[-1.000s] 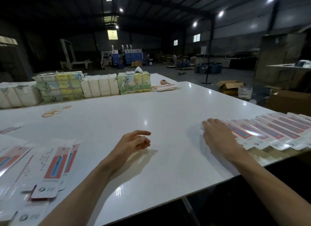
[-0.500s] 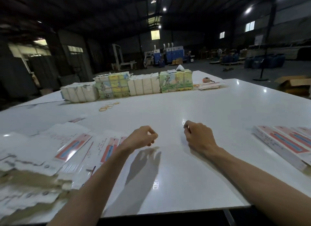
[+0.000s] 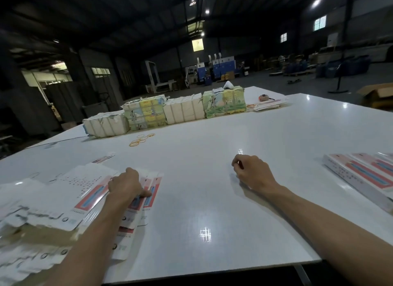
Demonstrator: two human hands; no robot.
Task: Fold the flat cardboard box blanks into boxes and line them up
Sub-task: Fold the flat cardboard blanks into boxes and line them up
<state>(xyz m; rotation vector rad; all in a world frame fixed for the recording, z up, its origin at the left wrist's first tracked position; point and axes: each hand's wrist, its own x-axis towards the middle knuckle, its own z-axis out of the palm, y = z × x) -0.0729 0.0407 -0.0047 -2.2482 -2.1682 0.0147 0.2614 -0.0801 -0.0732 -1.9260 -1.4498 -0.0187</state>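
Head view looks down on a white table (image 3: 212, 200), and the trouble spot is the pile of blanks (image 3: 80, 192) on the left. The blanks are thin and lie loose, one half over the next. A pull on the top one could bring two up at once, because they slide on each other. A push could shove the whole pile sideways. The pile sits close to the near edge of the table, so some blanks could slip off. The left arm (image 3: 95, 232) lies across the near blanks and could drag them along if it moves. A hard pinch could also bend a blank where there is no fold line, and then the box would come out crooked.

The left hand (image 3: 125, 185) rests on top of the pile with its back up. Its fingers bend down out of sight. Its thumb (image 3: 146, 193) lies flat on the red stripe of a blank. I cannot tell if it has pinched a blank yet.

The right hand (image 3: 252, 170) rests on the bare table, curled into a fist. It seems to hold nothing. It is well apart from the blanks and from the boxes (image 3: 361, 175), which lie in a row on the far right.
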